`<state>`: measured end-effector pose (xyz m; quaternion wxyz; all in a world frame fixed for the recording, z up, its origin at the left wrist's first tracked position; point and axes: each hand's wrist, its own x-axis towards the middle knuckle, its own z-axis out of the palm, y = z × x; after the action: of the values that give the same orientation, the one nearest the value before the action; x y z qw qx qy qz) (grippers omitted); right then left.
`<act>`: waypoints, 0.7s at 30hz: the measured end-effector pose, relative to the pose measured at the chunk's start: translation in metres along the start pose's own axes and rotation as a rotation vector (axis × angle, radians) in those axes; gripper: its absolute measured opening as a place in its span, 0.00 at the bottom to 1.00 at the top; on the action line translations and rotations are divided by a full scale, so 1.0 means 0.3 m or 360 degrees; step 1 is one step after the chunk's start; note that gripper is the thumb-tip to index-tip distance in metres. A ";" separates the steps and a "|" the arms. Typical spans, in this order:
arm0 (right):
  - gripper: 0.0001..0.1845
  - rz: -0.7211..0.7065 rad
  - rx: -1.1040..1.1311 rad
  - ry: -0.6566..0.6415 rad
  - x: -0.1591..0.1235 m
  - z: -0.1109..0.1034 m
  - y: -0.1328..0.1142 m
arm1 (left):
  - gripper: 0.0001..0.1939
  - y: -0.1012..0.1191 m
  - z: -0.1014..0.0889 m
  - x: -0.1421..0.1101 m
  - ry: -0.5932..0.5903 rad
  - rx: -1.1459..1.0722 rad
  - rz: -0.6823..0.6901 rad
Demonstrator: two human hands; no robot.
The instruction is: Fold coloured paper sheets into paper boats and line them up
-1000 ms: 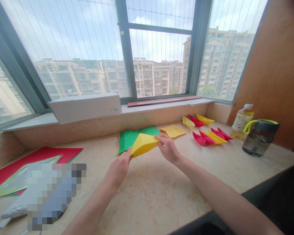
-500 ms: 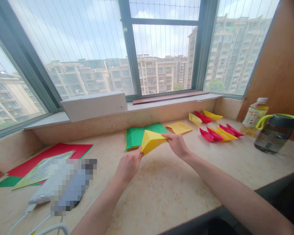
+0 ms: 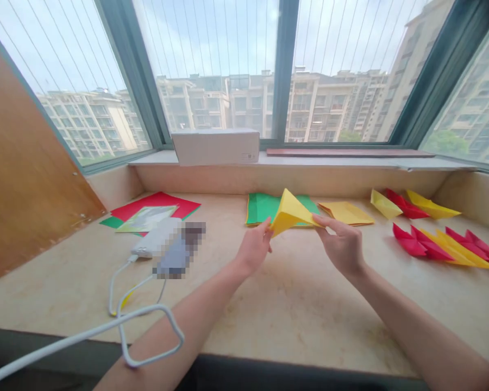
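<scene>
While the left hand point(image 3: 255, 247) pinches the lower left corner of a folded yellow paper point(image 3: 294, 212), the right hand point(image 3: 342, 244) holds the paper's right end between thumb and fingers. It rises to a peak between the two hands, raised above the desk point(image 3: 301, 304) and well in from the front edge.

Behind it, toward the back edge, lie green sheets point(image 3: 263, 206) with yellow showing along their left and lower sides. Just to their right, beyond the right hand, rests a flat yellow-orange folded sheet point(image 3: 346, 213).

Farther toward the back right corner stand three folded shapes point(image 3: 407, 207) (pale yellow, red and yellow), and in front of them a second group of red and yellow folded pieces point(image 3: 448, 247) sits close together.

Near the back left corner, a red sheet point(image 3: 183, 205) overlaps a green one point(image 3: 112, 221), with a pale packet point(image 3: 144, 219) on top. Closer to the front edge are a white device point(image 3: 149, 244) and a pixelated item point(image 3: 173, 258), with white cables point(image 3: 65, 345) trailing forward.
</scene>
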<state>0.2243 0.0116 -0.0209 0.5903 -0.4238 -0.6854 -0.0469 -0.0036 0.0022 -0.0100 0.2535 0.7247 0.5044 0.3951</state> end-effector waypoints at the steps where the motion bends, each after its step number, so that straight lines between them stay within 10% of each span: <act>1: 0.10 -0.0079 0.0007 -0.0015 -0.005 0.005 -0.015 | 0.18 0.000 0.011 -0.002 -0.0032 -0.0162 -0.0018; 15: 0.26 -0.0543 -0.0035 -0.0481 -0.042 0.057 -0.121 | 0.14 0.076 0.008 -0.023 -0.0450 -0.1132 -0.0033; 21: 0.21 -0.0412 0.0135 -0.0738 -0.037 0.055 -0.131 | 0.19 0.065 0.013 -0.017 -0.0211 -0.1081 -0.0170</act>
<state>0.1861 -0.0099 -0.0183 0.4239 -0.3069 -0.8521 0.0053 0.0093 -0.0095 0.0012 0.5327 0.5956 0.3639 0.4786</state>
